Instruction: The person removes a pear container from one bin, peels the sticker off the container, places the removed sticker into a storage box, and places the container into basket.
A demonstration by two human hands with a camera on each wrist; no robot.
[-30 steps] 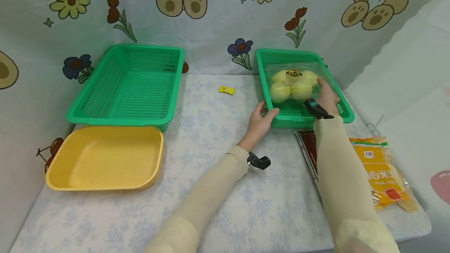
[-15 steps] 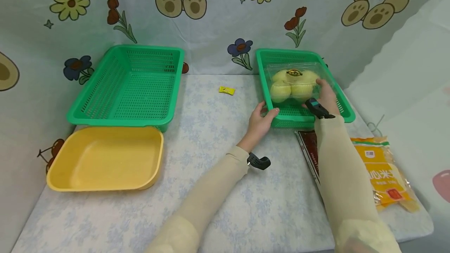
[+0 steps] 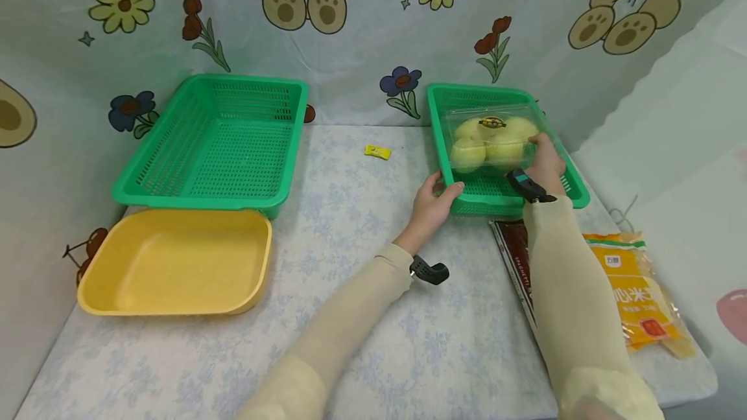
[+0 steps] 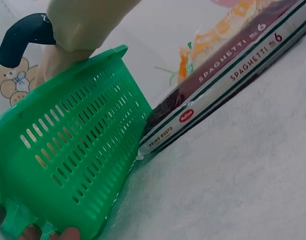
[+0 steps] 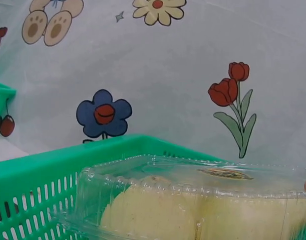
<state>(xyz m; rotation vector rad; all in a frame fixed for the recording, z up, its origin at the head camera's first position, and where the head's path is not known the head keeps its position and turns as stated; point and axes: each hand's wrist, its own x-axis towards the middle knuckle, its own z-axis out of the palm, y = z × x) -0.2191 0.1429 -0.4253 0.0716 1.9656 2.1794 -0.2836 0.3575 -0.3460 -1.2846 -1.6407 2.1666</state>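
Note:
A clear plastic box of several pale yellow-green fruits (image 3: pixel 469 153) lies in the right green basket (image 3: pixel 487 204); in the right wrist view the clear box (image 5: pixel 143 172) shows close up above the basket wall. My right hand (image 3: pixel 545 162) grips the box at its right end, fingers over the edge. At the basket's near left corner my left hand (image 3: pixel 430 206) holds the rim, thumb on top. The left wrist view shows fingertips (image 4: pixel 30 233) against the slotted green side (image 4: pixel 88 145).
A larger green basket (image 3: pixel 245 154) stands at the back left, with a yellow tray (image 3: pixel 175 264) in front. A yellow wrapped sweet (image 3: pixel 377 151) lies between the baskets. A spaghetti pack (image 3: pixel 516 258) and an orange bag (image 3: pixel 633 290) are beside my right forearm.
The view has shifted slightly. My right hand and the box have moved very little; my left hand keeps its place on the basket's corner.

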